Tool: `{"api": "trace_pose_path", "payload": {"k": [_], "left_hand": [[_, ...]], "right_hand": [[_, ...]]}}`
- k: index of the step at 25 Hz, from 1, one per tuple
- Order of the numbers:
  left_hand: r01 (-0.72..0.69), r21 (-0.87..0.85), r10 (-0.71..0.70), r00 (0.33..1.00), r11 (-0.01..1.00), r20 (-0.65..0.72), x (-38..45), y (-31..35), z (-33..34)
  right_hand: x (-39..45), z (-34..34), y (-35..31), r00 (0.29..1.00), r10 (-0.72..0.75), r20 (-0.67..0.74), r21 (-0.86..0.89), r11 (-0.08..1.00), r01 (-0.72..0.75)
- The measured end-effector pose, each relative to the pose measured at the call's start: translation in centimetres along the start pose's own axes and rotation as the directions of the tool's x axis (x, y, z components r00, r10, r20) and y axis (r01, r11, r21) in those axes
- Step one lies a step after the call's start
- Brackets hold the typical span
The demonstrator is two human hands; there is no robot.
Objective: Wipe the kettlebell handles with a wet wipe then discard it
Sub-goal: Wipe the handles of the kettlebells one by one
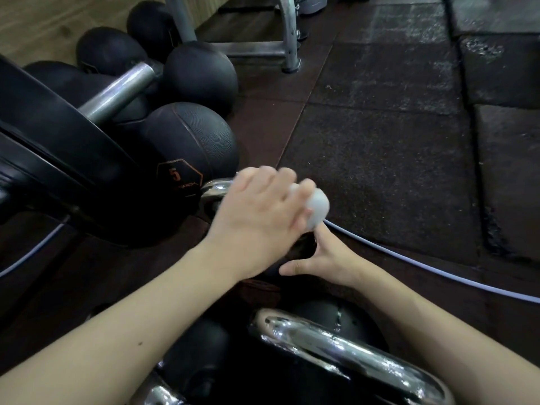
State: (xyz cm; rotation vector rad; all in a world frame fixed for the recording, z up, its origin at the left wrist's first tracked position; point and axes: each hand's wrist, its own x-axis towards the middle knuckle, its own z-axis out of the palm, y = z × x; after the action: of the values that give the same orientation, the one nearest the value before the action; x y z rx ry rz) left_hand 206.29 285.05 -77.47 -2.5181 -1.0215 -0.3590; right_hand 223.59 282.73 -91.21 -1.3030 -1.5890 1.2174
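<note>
My left hand [257,217] is closed around a bunched white wet wipe [317,207] and lies over a chrome kettlebell handle [217,188], most of which it hides. The hand is blurred. My right hand [324,258] rests with fingers spread on the dark body of that kettlebell, just below the wipe. A second kettlebell sits closer to me, its chrome handle [344,349] bare and shiny above a black body [336,314]. Another chrome handle [159,396] shows at the bottom edge.
Black medicine balls [190,141] lie to the left beside a weight plate [58,147] on a steel bar [117,92]. A steel rack foot [289,33] stands at the back. A pale cable [438,270] runs across the dark rubber floor tiles [380,147].
</note>
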Motion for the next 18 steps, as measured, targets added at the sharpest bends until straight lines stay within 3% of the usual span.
{"api": "trace_pose_path", "payload": {"k": [3, 5, 6, 7, 8, 9, 10, 11, 12, 13, 14, 16, 17, 18], "left_hand": [[0.297, -0.230, -0.299, 0.954, 0.927, 0.026, -1.4, -2.8, -0.8], [0.489, -0.459, -0.517, 0.853, 0.742, 0.072, -2.0, -3.8, -0.4], [0.579, -0.585, -0.642, 0.756, 0.568, 0.124, -1.9, -4.0, -0.1], [0.647, -0.702, -0.761, 0.605, 0.298, 0.234, -1.5, -4.2, 0.1], [0.646, -0.762, -0.807, 0.432, -0.036, 0.404, -1.2, -4.5, 0.3], [0.579, -0.745, -0.758, 0.307, -0.331, 0.576, -0.8, -4.7, 0.2], [0.508, -0.694, -0.683, 0.252, -0.510, 0.686, -0.7, -4.9, 0.4], [0.468, -0.675, -0.653, 0.240, -0.570, 0.718, -0.6, -5.0, 0.5], [0.466, -0.691, -0.670, 0.244, -0.553, 0.701, -0.5, -4.9, 0.6], [0.536, -0.716, -0.727, 0.249, -0.448, 0.640, -0.2, -4.8, 0.6], [0.636, -0.733, -0.800, 0.296, -0.242, 0.521, -0.2, -4.5, 0.7], [0.763, -0.554, -0.825, 0.520, 0.333, 0.220, -0.1, -3.0, 0.0], [0.720, -0.405, -0.756, 0.647, 0.564, 0.097, 0.1, -1.9, -0.5], [0.642, -0.274, -0.666, 0.746, 0.716, 0.009, 0.3, -0.9, -0.5]], "right_hand": [[0.0, 0.2, 0.7, 0.999, 0.005, -0.039, -0.021, 1.000, -0.006], [0.0, 0.2, 0.9, 0.999, 0.012, -0.050, -0.019, 1.000, -0.013], [0.1, 0.2, 1.0, 0.999, 0.016, -0.052, -0.011, 1.000, -0.017], [0.1, 0.2, 1.0, 0.999, 0.023, -0.049, 0.001, 1.000, -0.023], [0.1, 0.2, 0.8, 0.999, 0.026, -0.040, 0.010, 1.000, -0.025], [0.1, 0.1, 0.7, 0.999, 0.025, -0.030, 0.015, 1.000, -0.024], [0.0, 0.1, 0.7, 0.999, 0.023, -0.023, 0.015, 1.000, -0.023], [0.0, 0.0, 0.7, 1.000, 0.024, -0.018, 0.014, 1.000, -0.024], [0.1, 0.0, 0.7, 0.999, 0.028, -0.015, 0.012, 1.000, -0.028], [0.1, 0.0, 0.8, 0.999, 0.029, -0.015, 0.012, 1.000, -0.029], [0.1, 0.0, 0.8, 1.000, 0.022, -0.017, 0.013, 1.000, -0.021], [0.1, 0.0, 0.7, 1.000, 0.012, -0.019, 0.015, 1.000, -0.011], [0.2, 0.0, 0.7, 1.000, 0.004, -0.023, 0.016, 1.000, -0.003], [0.3, 0.0, 0.5, 1.000, -0.006, -0.023, 0.011, 1.000, 0.006]]}}
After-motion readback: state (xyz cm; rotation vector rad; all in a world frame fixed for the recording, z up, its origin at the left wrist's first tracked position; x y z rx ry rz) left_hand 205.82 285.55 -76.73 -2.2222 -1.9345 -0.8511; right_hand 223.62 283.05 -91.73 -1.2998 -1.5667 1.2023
